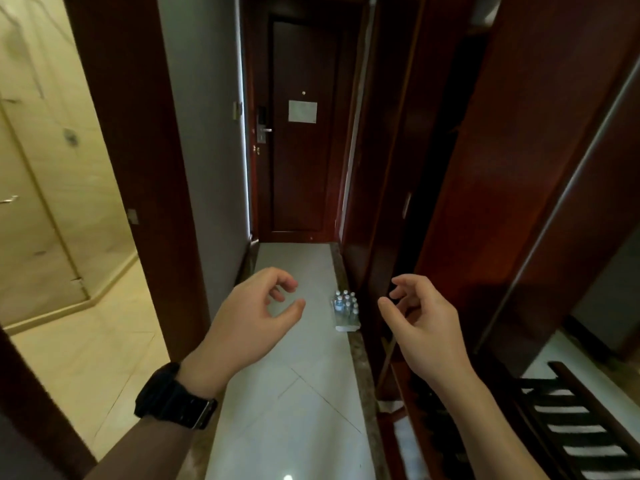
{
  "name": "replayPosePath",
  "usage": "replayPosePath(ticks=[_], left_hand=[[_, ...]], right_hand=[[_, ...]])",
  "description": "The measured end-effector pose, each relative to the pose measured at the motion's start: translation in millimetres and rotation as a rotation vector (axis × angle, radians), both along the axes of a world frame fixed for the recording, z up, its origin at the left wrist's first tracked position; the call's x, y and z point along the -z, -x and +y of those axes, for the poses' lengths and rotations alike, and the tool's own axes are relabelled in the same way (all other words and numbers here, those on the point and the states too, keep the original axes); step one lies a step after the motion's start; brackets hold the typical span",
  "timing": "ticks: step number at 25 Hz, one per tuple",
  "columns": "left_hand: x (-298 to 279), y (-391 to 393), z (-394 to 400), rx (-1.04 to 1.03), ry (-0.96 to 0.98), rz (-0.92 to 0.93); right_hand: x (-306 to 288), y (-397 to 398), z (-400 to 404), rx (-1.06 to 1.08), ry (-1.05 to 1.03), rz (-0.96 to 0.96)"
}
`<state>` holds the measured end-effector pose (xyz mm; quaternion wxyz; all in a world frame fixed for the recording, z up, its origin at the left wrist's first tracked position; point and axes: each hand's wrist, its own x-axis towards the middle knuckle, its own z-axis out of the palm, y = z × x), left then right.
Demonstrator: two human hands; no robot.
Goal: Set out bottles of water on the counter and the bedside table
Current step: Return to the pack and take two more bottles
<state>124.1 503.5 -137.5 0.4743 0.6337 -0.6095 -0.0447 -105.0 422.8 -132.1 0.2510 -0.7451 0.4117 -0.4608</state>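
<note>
A shrink-wrapped pack of several small water bottles [345, 310] with white caps stands on the pale tiled hallway floor [294, 375], against the right-hand wall. My left hand [254, 318], with a black watch on its wrist, hovers in front of me to the left of the pack, fingers curled and apart, holding nothing. My right hand [420, 320] hovers to the right of the pack, also loosely curled and empty. Both hands are well above the floor and apart from the bottles. No counter or bedside table is in view.
A dark wooden entrance door [301, 133] closes the narrow hallway ahead. On the left an open doorway shows a beige marble bathroom [52, 202]. Dark wooden wardrobe panels [502, 168] line the right side, with a slatted luggage rack [581, 427] at the lower right.
</note>
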Motion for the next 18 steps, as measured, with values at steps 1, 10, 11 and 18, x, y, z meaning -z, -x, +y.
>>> replayPosePath(ticks=[1, 10, 11, 18], left_hand=[[0.1, -9.3, -17.9, 0.007, -0.007, 0.003], [35.4, -69.4, -239.1, 0.019, -0.015, 0.088], [36.0, -78.8, -273.4, 0.015, -0.012, 0.077], [-1.8, -151.9, -451.9, -0.066, -0.024, 0.047]], right_hand=[[-1.7, -7.9, -17.8, 0.004, -0.006, 0.002], [28.7, -88.9, -245.5, -0.028, -0.057, -0.103], [31.3, -100.9, -280.7, -0.049, -0.062, -0.109], [-1.2, -179.4, -475.6, -0.169, -0.109, -0.081]])
